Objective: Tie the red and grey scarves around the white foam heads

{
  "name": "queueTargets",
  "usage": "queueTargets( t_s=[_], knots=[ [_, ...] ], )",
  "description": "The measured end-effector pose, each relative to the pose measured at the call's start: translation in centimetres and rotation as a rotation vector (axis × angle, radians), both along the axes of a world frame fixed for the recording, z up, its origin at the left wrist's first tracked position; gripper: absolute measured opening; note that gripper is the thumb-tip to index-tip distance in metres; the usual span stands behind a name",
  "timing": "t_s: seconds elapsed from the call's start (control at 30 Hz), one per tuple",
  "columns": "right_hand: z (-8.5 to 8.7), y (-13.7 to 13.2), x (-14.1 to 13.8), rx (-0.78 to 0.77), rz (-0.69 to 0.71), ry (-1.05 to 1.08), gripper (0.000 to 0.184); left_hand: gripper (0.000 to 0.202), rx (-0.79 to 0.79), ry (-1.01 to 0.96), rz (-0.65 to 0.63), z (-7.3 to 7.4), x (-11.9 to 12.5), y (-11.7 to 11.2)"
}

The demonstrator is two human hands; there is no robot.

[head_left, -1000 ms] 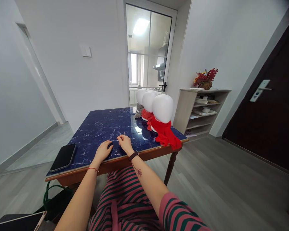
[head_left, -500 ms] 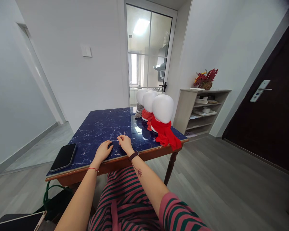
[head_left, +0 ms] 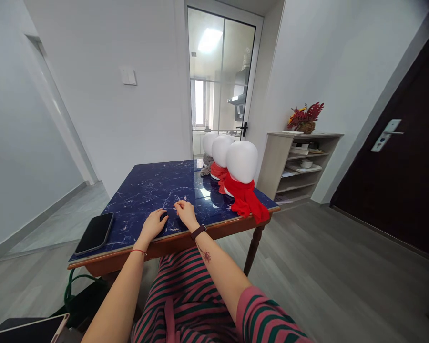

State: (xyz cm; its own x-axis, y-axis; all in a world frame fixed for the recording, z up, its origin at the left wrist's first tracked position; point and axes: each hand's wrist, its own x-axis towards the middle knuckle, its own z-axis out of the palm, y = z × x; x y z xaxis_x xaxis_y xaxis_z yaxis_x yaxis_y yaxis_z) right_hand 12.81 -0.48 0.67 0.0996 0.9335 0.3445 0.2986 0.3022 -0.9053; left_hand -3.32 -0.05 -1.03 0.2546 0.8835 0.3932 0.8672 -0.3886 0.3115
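My left hand (head_left: 155, 224) rests on the front part of a dark blue marbled table (head_left: 148, 183), palm down, its fingers loosely bent and the thumb apart. Close beside it, my right hand (head_left: 186, 213) lies on the same tabletop with softly curled fingers; nothing shows in either hand. To the right, three white rounded head-shaped forms (head_left: 241, 161) stand in a row. Bright red cloth (head_left: 248, 199) wraps the base of the nearest and hangs over the table edge. Coral cloth (head_left: 218, 171) is around the middle one, grey cloth (head_left: 206, 167) around the farthest.
A black phone (head_left: 95, 232) lies at the table's left front corner. Below left are a tablet-like device (head_left: 32, 329) and a dark green bag (head_left: 87, 297). Beyond the table are a glass door (head_left: 221, 71) and a shelf unit (head_left: 305, 136) topped by a flower basket (head_left: 305, 125).
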Motion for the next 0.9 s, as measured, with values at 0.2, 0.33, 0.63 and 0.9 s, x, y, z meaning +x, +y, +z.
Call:
queueTargets(
  t_s=[0.2,0.33,0.63,0.9],
  knots=[
    [-0.01,0.02,0.02,-0.002,-0.004,-0.011,0.02,0.039,-0.002,-0.002,0.002,0.07,0.04,-0.08],
    [-0.02,0.05,0.03,0.0,-0.006,-0.015,0.02,0.039,-0.007,0.002,0.006,0.13,0.07,-0.11],
    [0.18,-0.15,0.03,0.0,-0.008,-0.027,0.02,0.038,-0.015,0.01,0.009,0.27,0.15,-0.22],
    [0.13,-0.1,0.08,0.001,-0.002,-0.027,0.02,0.041,-0.021,0.018,0.003,0.28,0.18,-0.26]
  ],
)
